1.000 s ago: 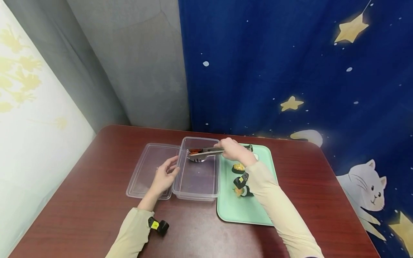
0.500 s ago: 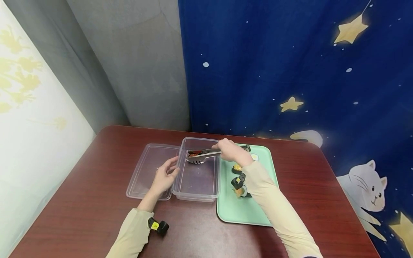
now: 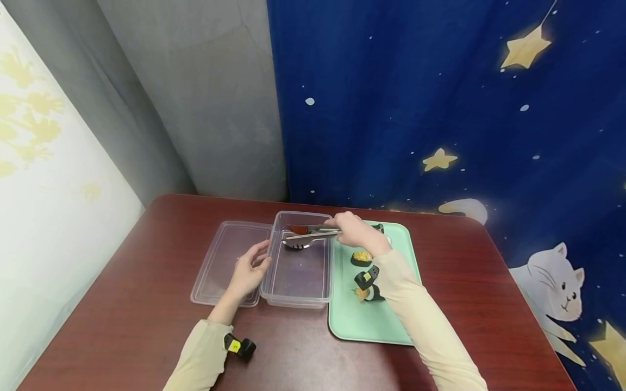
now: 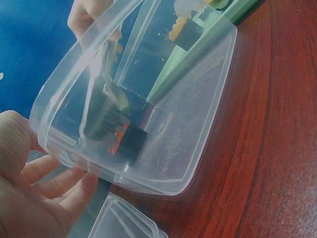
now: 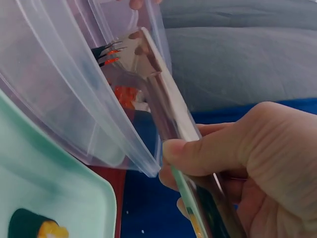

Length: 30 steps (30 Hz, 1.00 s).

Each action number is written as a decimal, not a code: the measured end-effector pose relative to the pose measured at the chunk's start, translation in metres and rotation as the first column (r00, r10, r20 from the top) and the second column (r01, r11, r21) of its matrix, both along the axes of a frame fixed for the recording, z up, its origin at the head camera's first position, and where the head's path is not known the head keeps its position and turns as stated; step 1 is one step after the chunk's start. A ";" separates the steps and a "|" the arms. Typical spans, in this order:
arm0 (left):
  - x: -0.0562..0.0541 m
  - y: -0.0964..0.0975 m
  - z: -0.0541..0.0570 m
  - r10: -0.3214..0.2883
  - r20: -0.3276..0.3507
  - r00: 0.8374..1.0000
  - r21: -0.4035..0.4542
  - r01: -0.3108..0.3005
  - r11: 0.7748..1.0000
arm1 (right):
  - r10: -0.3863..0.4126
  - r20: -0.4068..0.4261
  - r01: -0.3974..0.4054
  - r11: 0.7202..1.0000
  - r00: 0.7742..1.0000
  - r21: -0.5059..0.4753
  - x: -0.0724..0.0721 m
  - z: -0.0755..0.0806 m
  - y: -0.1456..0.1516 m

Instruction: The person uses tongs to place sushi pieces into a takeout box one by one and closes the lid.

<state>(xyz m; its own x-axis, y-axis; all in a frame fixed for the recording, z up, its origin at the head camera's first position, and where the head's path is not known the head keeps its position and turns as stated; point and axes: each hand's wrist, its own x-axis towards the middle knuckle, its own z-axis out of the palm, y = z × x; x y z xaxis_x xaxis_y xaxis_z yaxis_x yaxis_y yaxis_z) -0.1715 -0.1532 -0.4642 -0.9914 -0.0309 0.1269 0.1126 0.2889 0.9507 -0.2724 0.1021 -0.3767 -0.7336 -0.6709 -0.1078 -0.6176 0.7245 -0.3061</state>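
Note:
My right hand (image 3: 354, 231) grips metal tongs (image 5: 171, 104), thumb on one arm and fingers round the other. Their slotted ends reach down inside a clear plastic box (image 3: 298, 277), arms slightly apart. Right at the tips is a seaweed-wrapped sushi piece (image 4: 133, 141) with orange-red topping, at the far left of the box. My left hand (image 3: 248, 271) touches the outside of the box's left wall, fingers loosely extended just below the rim in the left wrist view.
A mint green tray (image 3: 352, 326) stands right of the box, bearing a yellow-topped sushi piece (image 3: 362, 258), a sushi roll (image 3: 371, 293) and a white piece partly hidden by the right arm. The clear lid (image 3: 225, 266) lies left of the box on the brown table (image 3: 146, 304).
The tongs' arms have spread slightly apart near the sushi piece, and the right hand has shifted a little to the right. The left hand stays at the box wall.

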 end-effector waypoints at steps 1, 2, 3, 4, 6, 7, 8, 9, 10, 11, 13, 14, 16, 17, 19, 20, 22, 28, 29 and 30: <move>-0.001 0.000 -0.003 0.004 0.000 1.000 -0.005 -0.004 1.000 | 0.002 -0.006 -0.002 1.000 1.000 -0.013 0.001 0.000 0.004; -0.001 -0.001 -0.005 0.005 -0.005 1.000 -0.010 -0.005 1.000 | 0.002 -0.008 -0.002 1.000 1.000 -0.027 0.002 0.000 0.008; -0.002 -0.001 -0.006 0.008 -0.005 1.000 -0.009 -0.008 1.000 | 0.004 -0.008 -0.004 0.999 1.000 -0.048 0.002 0.000 0.011; -0.001 -0.001 -0.007 0.010 -0.006 1.000 -0.010 -0.010 1.000 | 0.006 -0.015 -0.007 0.998 1.000 -0.064 0.003 0.000 0.015; -0.001 -0.001 -0.008 0.013 -0.006 1.000 -0.006 -0.013 1.000 | 0.011 -0.034 -0.015 0.994 0.999 -0.104 0.004 0.000 0.023; -0.001 -0.001 -0.008 0.016 -0.002 1.000 -0.003 -0.016 1.000 | 0.014 -0.043 -0.019 0.992 0.999 -0.123 0.005 0.000 0.027; 0.000 0.000 -0.008 0.017 -0.001 1.000 -0.003 -0.017 1.000 | 0.015 -0.052 -0.023 0.990 0.999 -0.143 0.006 0.001 0.031; 0.000 0.000 -0.008 0.019 0.002 1.000 0.001 -0.019 1.000 | 0.017 -0.064 -0.027 0.987 0.998 -0.160 0.007 0.001 0.035; 0.000 0.000 -0.008 0.019 0.001 1.000 -0.003 -0.019 1.000 | 0.016 -0.076 -0.029 0.984 0.997 -0.175 0.009 0.001 0.038; 0.001 0.000 -0.008 0.021 0.002 1.000 -0.003 -0.021 1.000 | 0.015 -0.087 -0.032 0.981 0.996 -0.190 0.010 0.002 0.042; 0.001 0.000 -0.008 0.024 0.003 1.000 -0.001 -0.024 1.000 | 0.011 -0.103 -0.033 0.978 0.995 -0.208 0.012 0.003 0.050; 0.002 0.001 -0.008 0.025 0.002 1.000 -0.001 -0.025 1.000 | 0.007 -0.110 -0.030 0.976 0.994 -0.215 0.013 0.004 0.054; 0.003 0.001 -0.008 0.023 -0.003 1.000 -0.004 -0.023 1.000 | -0.008 -0.122 -0.019 0.975 0.993 -0.219 0.014 0.004 0.063; 0.003 0.001 -0.008 0.025 0.001 1.000 0.005 -0.025 1.000 | -0.017 -0.120 -0.010 0.975 0.993 -0.223 0.015 0.005 0.067; 0.003 0.001 -0.007 0.023 0.000 1.000 0.012 -0.023 1.000 | -0.034 -0.124 0.005 0.974 0.992 -0.227 0.016 0.005 0.075; 0.003 0.002 -0.007 0.020 0.000 1.000 0.014 -0.020 1.000 | -0.040 -0.126 0.011 0.973 0.991 -0.229 0.017 0.005 0.079; 0.003 0.002 -0.007 0.017 -0.003 1.000 0.017 -0.017 1.000 | -0.060 -0.119 0.030 0.971 0.991 -0.237 0.019 0.005 0.087; 0.003 0.002 -0.007 0.025 0.004 1.000 0.013 -0.025 1.000 | -0.115 -0.115 0.083 0.964 0.987 -0.254 0.021 0.000 0.112; 0.003 0.001 -0.007 0.026 0.009 1.000 0.013 -0.026 1.000 | -0.124 -0.116 0.091 0.962 0.986 -0.258 0.022 -0.001 0.116; 0.002 0.001 -0.007 0.027 0.013 1.000 0.014 -0.027 1.000 | -0.132 -0.119 0.097 0.960 0.984 -0.261 0.022 -0.002 0.121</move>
